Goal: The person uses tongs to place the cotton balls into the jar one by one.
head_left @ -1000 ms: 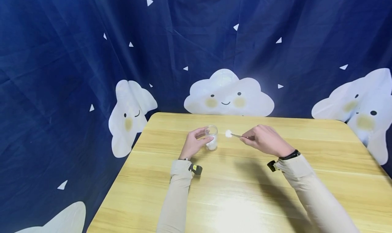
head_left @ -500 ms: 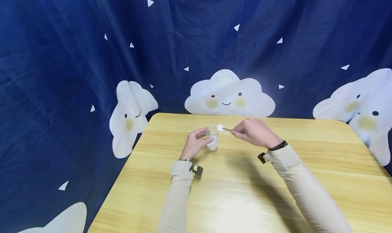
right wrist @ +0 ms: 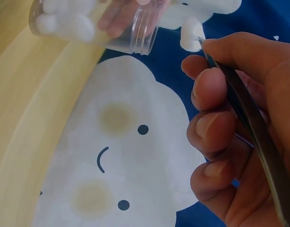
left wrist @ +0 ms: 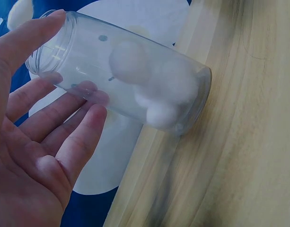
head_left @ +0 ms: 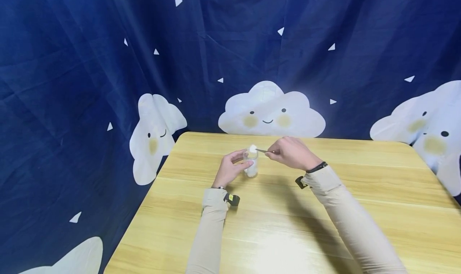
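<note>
A clear plastic jar (left wrist: pixel 135 61) without a lid stands on the table, with several white cotton balls (left wrist: pixel 163 90) in its lower part. My left hand (head_left: pixel 228 169) grips it near the threaded mouth, thumb on one side and fingers on the other. In my right hand (head_left: pixel 291 152) I pinch metal tweezers (right wrist: pixel 249 113) between thumb and fingers. Their tips hold a single cotton ball (right wrist: pixel 192 35), which in the head view hangs at the jar's mouth, overlapping the rim. The right wrist view shows that ball just outside the opening.
A light wooden table (head_left: pixel 173 226) runs back to a dark blue curtain (head_left: pixel 230 33) printed with white clouds and triangles. Each wrist carries a small black camera (head_left: pixel 233 200) on a strap.
My right hand has moved left and away from me, carrying the cotton ball in the tweezers from beside the jar to over its mouth. My left hand keeps its grip on the jar.
</note>
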Demonstrator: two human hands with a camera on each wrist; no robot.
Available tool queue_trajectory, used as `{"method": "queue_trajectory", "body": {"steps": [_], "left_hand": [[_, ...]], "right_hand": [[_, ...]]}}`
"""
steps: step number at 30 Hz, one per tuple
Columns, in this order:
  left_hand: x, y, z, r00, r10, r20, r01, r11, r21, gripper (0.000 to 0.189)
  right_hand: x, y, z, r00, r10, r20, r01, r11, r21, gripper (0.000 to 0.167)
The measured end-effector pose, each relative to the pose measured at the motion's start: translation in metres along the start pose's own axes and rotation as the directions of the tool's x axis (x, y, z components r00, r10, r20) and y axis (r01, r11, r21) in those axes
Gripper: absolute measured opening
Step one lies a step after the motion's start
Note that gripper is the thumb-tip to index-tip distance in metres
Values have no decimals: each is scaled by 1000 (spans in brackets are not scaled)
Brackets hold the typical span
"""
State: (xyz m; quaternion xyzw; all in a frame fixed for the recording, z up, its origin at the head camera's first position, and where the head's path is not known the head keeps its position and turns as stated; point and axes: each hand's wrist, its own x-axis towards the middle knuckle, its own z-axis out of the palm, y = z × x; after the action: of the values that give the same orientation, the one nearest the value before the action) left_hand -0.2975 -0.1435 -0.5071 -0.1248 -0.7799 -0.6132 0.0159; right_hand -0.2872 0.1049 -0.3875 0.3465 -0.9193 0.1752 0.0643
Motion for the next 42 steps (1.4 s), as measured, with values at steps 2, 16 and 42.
{"method": "queue_trajectory", "body": {"steps": [2,16,42], "left_hand": [[0,0,0,1000,5,0,-5,1000,-7,52],[1,2,0,1000,0,10,0,1000,-15,51],[1,1,0,1000,-12,13,12,1000,-3,55]], "right_hand": [[2,0,2,1000,-4,0,4,1000,-1,33],[10,-1,10,1000,-13,4,13,1000,-19,31],[-5,5,10,995,95,-28,-93,994,51,49]]}}
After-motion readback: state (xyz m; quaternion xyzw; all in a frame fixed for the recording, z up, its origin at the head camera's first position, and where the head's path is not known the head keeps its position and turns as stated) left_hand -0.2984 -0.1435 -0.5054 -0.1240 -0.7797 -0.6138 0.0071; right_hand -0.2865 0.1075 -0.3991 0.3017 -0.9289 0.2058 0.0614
